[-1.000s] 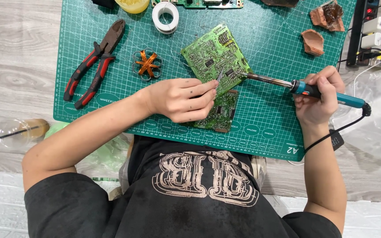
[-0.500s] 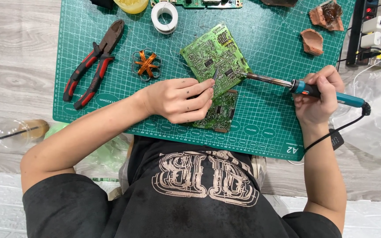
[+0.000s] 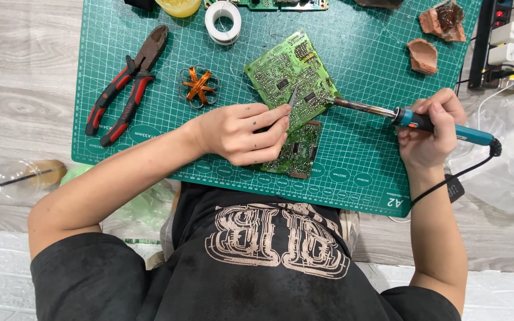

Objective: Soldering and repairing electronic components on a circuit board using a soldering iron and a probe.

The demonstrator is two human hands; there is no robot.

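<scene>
A green circuit board (image 3: pixel 288 74) lies tilted on the green cutting mat (image 3: pixel 364 148), over a second, darker board (image 3: pixel 297 151). My left hand (image 3: pixel 242 134) rests on the boards and pinches thin metal tweezers (image 3: pixel 291 98) whose tip points onto the upper board. My right hand (image 3: pixel 431 128) grips the blue handle of a soldering iron (image 3: pixel 408 117). Its metal tip touches the right edge of the upper board, close to the tweezers' tip.
Red-handled pliers (image 3: pixel 127 86), a copper wire coil (image 3: pixel 197 86) and a solder spool (image 3: pixel 222 21) lie on the mat's left and top. Broken terracotta pieces (image 3: pixel 423 54) sit top right. A power strip (image 3: pixel 498 35) is beyond the mat's right edge; a plastic cup (image 3: pixel 16 177) lies at left.
My left hand has shifted slightly and the tweezers' tip now shows on the upper board. The soldering iron has barely moved.
</scene>
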